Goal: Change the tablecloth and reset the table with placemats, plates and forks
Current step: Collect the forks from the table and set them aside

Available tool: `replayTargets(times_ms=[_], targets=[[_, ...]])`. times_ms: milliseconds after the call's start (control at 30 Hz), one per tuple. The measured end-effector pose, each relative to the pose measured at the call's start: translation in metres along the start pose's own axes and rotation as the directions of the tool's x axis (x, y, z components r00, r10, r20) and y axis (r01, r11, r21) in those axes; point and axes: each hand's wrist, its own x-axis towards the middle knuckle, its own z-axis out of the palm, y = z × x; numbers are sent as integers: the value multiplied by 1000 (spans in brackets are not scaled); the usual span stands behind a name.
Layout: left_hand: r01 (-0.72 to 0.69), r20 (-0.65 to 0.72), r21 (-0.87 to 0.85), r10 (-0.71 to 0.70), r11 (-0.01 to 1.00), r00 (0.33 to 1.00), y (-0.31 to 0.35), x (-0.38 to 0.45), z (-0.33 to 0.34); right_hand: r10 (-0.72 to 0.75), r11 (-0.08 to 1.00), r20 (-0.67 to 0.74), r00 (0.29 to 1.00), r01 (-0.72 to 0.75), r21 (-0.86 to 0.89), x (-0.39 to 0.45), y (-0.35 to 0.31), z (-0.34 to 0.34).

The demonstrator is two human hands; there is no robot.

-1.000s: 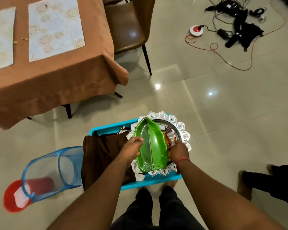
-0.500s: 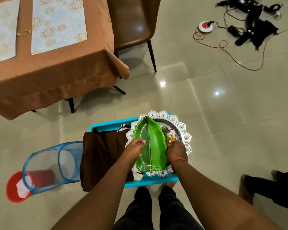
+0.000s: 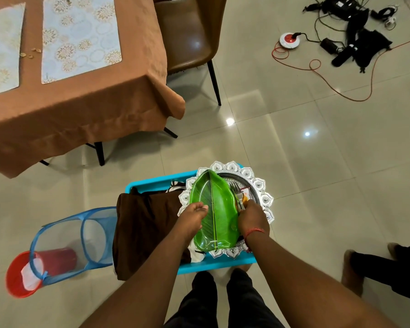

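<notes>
Clearing step, by judgement: left hand (image 3: 194,213) with straight fingers resting on the left edge of the green leaf plate (image 3: 213,214), right hand (image 3: 251,216) curled at its right edge beside the forks (image 3: 236,194), grip on plate or fork not possible to tell. Plate lying on the silver tray (image 3: 263,188) in the blue basket (image 3: 152,181) on the floor, near the folded brown cloth (image 3: 142,228). Next, probably: release here, then back to the bench (image 3: 81,110) for the two placemats (image 3: 81,36) on the old tablecloth.
</notes>
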Motion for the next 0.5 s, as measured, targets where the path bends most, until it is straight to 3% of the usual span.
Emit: replayTargets(times_ms=[500], targets=[[-32, -21, 75, 34, 997, 999, 10, -4, 10, -33, 999, -20, 999, 34, 25, 5, 6, -8]])
